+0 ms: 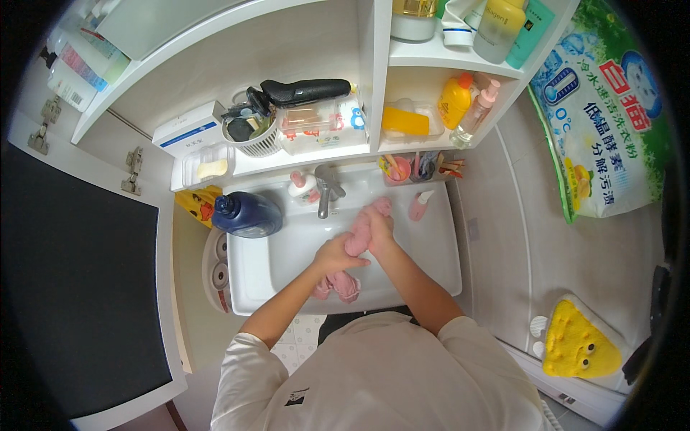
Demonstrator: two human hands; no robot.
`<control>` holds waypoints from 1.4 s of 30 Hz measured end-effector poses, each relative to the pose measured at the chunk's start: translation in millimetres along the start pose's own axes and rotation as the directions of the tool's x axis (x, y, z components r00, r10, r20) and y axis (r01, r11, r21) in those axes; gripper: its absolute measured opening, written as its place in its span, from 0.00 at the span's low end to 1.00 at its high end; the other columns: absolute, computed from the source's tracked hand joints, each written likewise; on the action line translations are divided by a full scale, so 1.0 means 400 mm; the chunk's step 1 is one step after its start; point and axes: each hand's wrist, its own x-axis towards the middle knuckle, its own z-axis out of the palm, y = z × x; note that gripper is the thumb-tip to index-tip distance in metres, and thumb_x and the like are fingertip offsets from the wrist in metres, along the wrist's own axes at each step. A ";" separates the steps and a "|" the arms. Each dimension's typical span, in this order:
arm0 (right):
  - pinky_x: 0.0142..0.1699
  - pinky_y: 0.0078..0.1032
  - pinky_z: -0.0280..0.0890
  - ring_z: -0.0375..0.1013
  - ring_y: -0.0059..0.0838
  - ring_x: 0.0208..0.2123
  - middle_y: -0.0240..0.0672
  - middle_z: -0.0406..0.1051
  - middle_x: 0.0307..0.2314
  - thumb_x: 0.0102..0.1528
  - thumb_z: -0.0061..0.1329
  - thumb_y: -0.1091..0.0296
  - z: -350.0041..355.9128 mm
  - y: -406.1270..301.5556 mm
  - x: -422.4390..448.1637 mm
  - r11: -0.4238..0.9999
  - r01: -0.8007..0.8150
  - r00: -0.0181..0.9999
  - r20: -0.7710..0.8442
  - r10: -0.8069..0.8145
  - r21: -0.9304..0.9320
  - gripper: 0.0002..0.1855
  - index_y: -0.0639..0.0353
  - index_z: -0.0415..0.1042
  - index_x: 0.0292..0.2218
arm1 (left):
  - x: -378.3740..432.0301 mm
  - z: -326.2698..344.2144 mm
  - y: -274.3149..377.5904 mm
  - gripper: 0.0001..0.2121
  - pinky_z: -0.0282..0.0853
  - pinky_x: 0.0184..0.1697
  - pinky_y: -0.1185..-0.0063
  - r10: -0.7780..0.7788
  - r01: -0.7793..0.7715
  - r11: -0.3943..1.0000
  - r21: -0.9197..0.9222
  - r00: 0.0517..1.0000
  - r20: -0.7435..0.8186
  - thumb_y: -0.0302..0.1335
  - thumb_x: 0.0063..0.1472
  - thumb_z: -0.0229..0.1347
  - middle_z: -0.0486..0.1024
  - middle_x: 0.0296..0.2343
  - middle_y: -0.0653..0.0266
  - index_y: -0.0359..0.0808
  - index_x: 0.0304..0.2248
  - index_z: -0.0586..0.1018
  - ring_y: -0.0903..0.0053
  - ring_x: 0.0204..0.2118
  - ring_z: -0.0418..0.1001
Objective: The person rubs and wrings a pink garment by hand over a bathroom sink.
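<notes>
Both my hands grip a bunched pink cloth (358,241) above the white washbasin (431,253). My right hand (381,229) clasps its upper part, from which a pink end sticks out towards the back. Lower and to the left, my left hand (335,255) is wrapped around the cloth with the thumb stretched out to the right. Part of the cloth is hidden behind the fingers. A second pink bunch (342,285) hangs or lies below my left wrist, near the basin's front; whether it joins the held cloth cannot be seen. The chrome faucet (324,194) stands behind my hands.
On the basin's left stands a dark blue bottle (248,214). A white pump bottle (303,187) is beside the faucet, and a small pink spray bottle (419,206) is at right. Crowded shelves (280,164) overhang the back. An open cabinet door (86,280) flanks the left.
</notes>
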 end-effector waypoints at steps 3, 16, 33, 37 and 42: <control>0.30 0.27 0.71 0.74 0.27 0.27 0.33 0.72 0.29 0.53 0.55 0.71 -0.045 0.045 0.051 0.998 0.030 0.998 0.061 -0.034 0.063 0.09 0.58 0.69 0.36 | -0.045 -0.028 0.113 0.38 0.72 0.47 0.71 -0.136 0.141 0.984 0.107 0.989 -0.052 0.45 0.43 0.69 0.80 0.38 0.52 0.29 0.51 0.73 0.67 0.42 0.79; 0.68 0.53 0.41 0.43 0.50 0.68 0.49 0.44 0.67 0.50 0.58 0.35 0.054 -0.281 -0.222 0.993 -0.064 0.609 0.792 -0.039 0.098 0.50 0.61 0.58 0.62 | -0.107 -0.203 0.081 0.27 0.70 0.31 0.80 0.517 0.169 0.500 -0.849 0.728 0.450 0.28 0.41 0.69 0.74 0.26 0.62 0.30 0.42 0.75 0.78 0.23 0.71; 0.60 0.33 0.62 0.69 0.36 0.57 0.45 0.73 0.50 0.45 0.59 0.73 0.166 -0.484 -0.291 0.695 0.667 0.116 0.959 0.258 -0.267 0.35 0.67 0.68 0.56 | -0.110 -0.132 0.122 0.27 0.65 0.25 0.80 0.696 0.551 0.326 -0.768 0.409 0.589 0.30 0.38 0.71 0.73 0.24 0.57 0.27 0.38 0.74 0.76 0.20 0.70; 0.63 0.41 0.56 0.70 0.39 0.56 0.43 0.74 0.49 0.44 0.56 0.71 0.192 -0.493 -0.332 0.590 0.801 -0.060 0.968 0.243 -0.098 0.33 0.65 0.71 0.54 | -0.121 -0.125 0.131 0.27 0.65 0.24 0.79 0.677 0.563 0.331 -0.758 0.418 0.606 0.31 0.39 0.71 0.73 0.24 0.56 0.27 0.37 0.74 0.76 0.20 0.70; 0.66 0.48 0.49 0.70 0.44 0.56 0.45 0.72 0.51 0.45 0.55 0.70 0.213 -0.487 -0.350 0.763 0.635 -0.293 0.952 0.091 0.122 0.30 0.61 0.74 0.52 | -0.110 -0.127 0.130 0.26 0.65 0.24 0.79 0.721 0.551 0.318 -0.771 0.387 0.574 0.31 0.40 0.71 0.73 0.24 0.57 0.28 0.38 0.74 0.76 0.21 0.70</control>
